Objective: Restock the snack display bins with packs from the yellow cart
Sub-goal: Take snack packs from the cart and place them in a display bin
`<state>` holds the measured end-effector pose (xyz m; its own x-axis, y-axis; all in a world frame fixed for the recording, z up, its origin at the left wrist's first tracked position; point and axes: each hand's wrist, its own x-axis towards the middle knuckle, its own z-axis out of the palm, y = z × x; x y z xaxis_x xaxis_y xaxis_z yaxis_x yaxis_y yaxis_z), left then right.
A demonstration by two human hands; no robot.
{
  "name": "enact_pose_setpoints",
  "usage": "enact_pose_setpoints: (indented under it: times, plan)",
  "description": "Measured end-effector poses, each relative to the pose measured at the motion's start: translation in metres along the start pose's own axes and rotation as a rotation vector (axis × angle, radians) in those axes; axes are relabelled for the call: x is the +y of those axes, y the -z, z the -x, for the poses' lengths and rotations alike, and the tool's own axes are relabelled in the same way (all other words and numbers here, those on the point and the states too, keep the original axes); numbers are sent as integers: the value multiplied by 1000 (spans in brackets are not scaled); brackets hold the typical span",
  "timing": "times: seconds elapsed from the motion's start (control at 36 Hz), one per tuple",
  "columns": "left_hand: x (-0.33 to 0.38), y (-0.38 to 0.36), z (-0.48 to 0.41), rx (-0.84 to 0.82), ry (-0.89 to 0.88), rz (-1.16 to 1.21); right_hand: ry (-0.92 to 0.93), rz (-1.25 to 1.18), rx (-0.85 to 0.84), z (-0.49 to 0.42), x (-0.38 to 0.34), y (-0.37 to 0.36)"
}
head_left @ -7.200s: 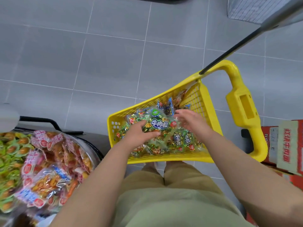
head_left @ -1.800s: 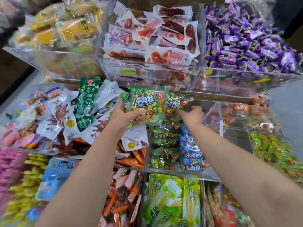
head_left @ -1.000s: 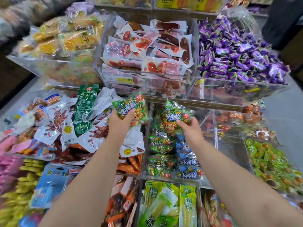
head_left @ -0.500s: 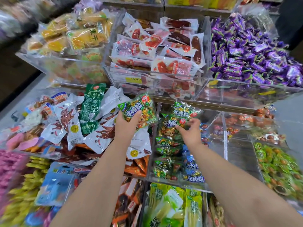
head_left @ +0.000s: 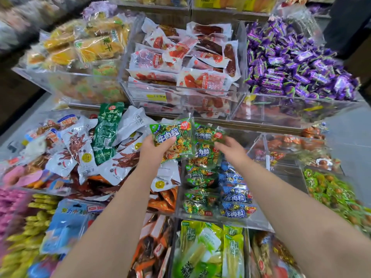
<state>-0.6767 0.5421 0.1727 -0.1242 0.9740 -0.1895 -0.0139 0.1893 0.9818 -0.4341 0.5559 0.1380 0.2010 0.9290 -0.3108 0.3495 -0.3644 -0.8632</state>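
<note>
Head view: a tiered snack display is seen from above, with two bare arms reached forward over it.
Clear bin: taken as the landmark. It is part filled, with a green column of packs on its left and a blue column on its right.
Green pack: held just above the clear bin's back left corner, printed face up, over the edge shared with the neighbouring white packs.
Left hand: its fingers are curled under the green pack and the thumb is pressed on the face.
Right hand: held over the back of the clear bin. Its fingers are loosely stretched and nothing is clasped. A second green pack lies just beyond the fingertips; contact cannot be told.
Yellow cart: not in view.
Step in hand: judged to be the laying of the held pack into the clear bin.
Done well: the pack is best passed rightward over the shared edge, laid flat with its label up on the green column, and kept off the blue column. The free hand could be used to square the stack so that nothing slides over the wall.
</note>
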Motion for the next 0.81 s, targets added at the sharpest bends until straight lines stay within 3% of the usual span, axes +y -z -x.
enact_pose_setpoints:
  times: [0.06, 0.17, 0.25, 0.33, 0.36, 0.44, 0.5, 0.58, 0.69, 0.75, 0.81]
  plan:
    - [3, -1, 1, 14, 9, -5, -5, 110, -35, -2, -4, -5]
    - [9, -3, -1, 0, 27, -45, -125, 94, 8, -7, -8, -7]
    - [12, -5, 0, -34, 14, -74, -216, 59, 153, -7, -8, -5]
    - [18, -13, 0, -24, 1, -104, -76, -87, 403, 9, -8, 1]
    - [19, -16, -1, -26, -8, -113, -3, -162, 411, 16, -9, 3]
    - [22, -33, 3, -122, -63, -170, 87, -410, 101, 36, -12, 4]
    - [24, -47, 10, -199, -103, -233, 58, -394, -103, 43, -14, 1]
    - [27, -63, 14, -226, -194, -421, 52, -283, -129, 46, -12, 0]
    - [20, -51, 0, 41, -584, -1006, -54, -335, -20, 41, 6, 17]
    - [7, -39, -9, 52, -532, -1300, -87, -312, 4, 37, 16, 21]
    - [-8, -31, -13, -42, -394, -1439, -101, -251, 11, 37, 20, 18]
